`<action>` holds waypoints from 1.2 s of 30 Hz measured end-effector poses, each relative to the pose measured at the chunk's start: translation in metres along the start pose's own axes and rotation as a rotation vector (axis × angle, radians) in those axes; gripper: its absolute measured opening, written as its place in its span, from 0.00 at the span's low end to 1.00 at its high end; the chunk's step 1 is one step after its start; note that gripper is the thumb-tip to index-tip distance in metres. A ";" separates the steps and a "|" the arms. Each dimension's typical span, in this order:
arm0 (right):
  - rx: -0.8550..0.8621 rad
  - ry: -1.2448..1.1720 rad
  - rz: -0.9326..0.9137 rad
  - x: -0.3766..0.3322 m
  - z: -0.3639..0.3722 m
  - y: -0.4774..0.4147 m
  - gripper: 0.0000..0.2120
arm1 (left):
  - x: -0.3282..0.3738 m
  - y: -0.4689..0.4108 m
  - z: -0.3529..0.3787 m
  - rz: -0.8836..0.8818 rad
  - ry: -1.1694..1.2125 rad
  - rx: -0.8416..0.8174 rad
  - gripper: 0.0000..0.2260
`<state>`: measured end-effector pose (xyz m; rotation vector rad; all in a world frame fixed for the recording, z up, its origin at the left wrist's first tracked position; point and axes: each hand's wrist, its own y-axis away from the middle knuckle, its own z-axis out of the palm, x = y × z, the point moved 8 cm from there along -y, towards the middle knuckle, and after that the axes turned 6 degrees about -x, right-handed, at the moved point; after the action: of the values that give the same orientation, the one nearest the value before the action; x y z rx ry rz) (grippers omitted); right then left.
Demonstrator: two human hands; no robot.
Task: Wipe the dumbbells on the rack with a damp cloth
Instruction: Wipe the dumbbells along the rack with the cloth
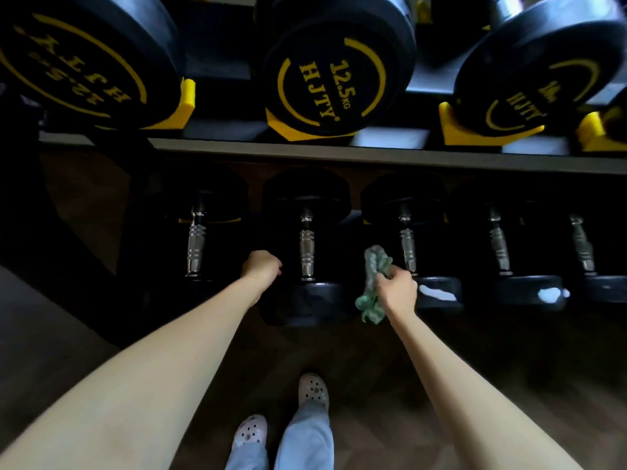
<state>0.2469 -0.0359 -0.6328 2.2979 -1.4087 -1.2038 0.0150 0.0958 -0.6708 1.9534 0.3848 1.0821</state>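
A row of black dumbbells with chrome handles lies on the lower shelf of the rack. My right hand (pixel 397 288) grips a crumpled green cloth (pixel 373 283) between the middle dumbbell (pixel 307 247) and the one to its right (pixel 407 245). My left hand (pixel 262 266) sits with curled fingers at the left side of the middle dumbbell's near head; whether it grips the head is hidden in the dark. Larger black dumbbells with yellow "12.5 KG" lettering (pixel 336 62) rest on the upper shelf.
The upper shelf's grey front rail (pixel 373 154) runs across above my hands, with yellow cradles (pixel 186 96) under the big dumbbells. Several more dumbbells (pixel 498 245) continue to the right. Wooden floor and my two feet in light clogs (pixel 312 391) are below.
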 end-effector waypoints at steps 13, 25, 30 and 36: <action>-0.004 0.140 -0.308 -0.041 0.067 0.074 0.14 | -0.031 0.025 -0.010 -0.027 0.016 -0.159 0.17; -0.413 0.833 -0.680 -0.073 0.134 0.118 0.14 | -0.032 0.039 -0.029 0.034 -0.109 -0.101 0.18; -0.504 0.680 -0.574 -0.054 0.102 0.112 0.13 | -0.009 0.055 -0.015 0.047 -0.147 -0.146 0.18; -0.414 0.450 -0.436 -0.013 0.030 0.089 0.09 | 0.009 0.065 0.039 -0.038 -0.261 -0.175 0.13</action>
<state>0.1636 -0.0652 -0.5984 2.4136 -0.4705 -0.8751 0.0435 0.0415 -0.6249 1.8924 0.1777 0.7948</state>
